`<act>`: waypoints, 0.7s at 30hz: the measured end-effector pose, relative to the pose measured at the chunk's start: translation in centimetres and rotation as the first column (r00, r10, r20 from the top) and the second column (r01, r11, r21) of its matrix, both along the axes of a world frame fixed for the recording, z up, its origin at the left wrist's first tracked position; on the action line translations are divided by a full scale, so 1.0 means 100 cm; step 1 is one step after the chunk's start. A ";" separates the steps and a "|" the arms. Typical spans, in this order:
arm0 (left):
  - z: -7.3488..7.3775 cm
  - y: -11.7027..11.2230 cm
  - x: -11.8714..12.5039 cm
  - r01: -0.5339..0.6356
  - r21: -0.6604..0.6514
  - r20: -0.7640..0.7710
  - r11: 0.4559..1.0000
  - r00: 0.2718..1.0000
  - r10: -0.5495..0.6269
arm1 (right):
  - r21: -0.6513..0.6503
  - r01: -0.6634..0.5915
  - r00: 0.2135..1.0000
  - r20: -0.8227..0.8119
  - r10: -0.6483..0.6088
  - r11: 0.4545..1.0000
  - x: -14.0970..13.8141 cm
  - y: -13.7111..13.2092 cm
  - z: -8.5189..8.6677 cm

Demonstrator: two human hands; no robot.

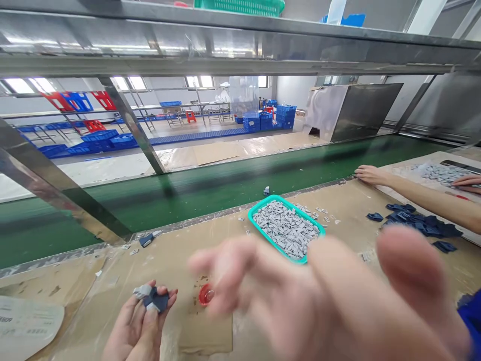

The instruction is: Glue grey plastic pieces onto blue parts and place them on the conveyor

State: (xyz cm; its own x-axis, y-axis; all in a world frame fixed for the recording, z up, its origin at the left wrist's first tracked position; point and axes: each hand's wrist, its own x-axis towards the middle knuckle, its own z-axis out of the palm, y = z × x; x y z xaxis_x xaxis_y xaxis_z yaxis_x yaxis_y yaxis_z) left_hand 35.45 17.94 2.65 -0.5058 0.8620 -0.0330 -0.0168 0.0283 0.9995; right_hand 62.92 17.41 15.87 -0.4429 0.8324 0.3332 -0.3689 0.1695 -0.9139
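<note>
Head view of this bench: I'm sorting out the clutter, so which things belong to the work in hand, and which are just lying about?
In use: left hand, dark blue-and-grey part, right hand, teal tray of grey parts, dark blue pieces.

Lying about: red cap, paper sheet, loose grey bits.

This is a factory assembly workshop: a green conveyor belt (pixel 210 193) runs under a stainless steel rack (pixel 240 62), beside a workbench (pixel 112 286) with a teal tray (pixel 263 215) of small grey parts, and stacked blue plastic crates (pixel 285 115) stand beyond.
</note>
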 end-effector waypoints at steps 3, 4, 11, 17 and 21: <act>0.015 0.018 -0.004 0.005 0.012 -0.043 1.000 0.999 -0.004 | 0.057 0.391 0.910 0.124 -0.395 0.919 0.019 0.040 -0.018; 0.018 0.028 -0.008 0.016 0.007 -0.083 1.000 0.996 -0.015 | 0.118 0.495 0.822 0.258 -0.508 0.861 0.029 0.058 -0.032; 0.004 0.129 -0.033 0.227 -0.032 -0.536 0.973 0.818 -0.209 | 0.494 0.434 0.217 0.755 -0.619 0.754 0.067 0.158 -0.118; -0.006 0.208 -0.016 0.298 -0.146 -0.806 0.943 0.517 -0.288 | 0.478 0.362 0.209 0.795 -0.569 0.801 0.038 0.188 -0.132; -0.007 0.252 0.002 0.313 -0.194 -0.872 0.930 0.380 -0.310 | 0.481 0.357 0.151 0.816 -0.557 0.801 0.024 0.201 -0.138</act>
State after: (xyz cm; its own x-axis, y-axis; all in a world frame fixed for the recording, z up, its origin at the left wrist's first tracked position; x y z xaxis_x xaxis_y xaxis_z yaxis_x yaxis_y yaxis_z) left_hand 35.63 43.10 1.92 0.0492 0.9648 0.2584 0.8726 -0.1674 0.4589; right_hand 65.34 37.51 2.11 -0.0763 0.9865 0.1450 0.8472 0.1408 -0.5122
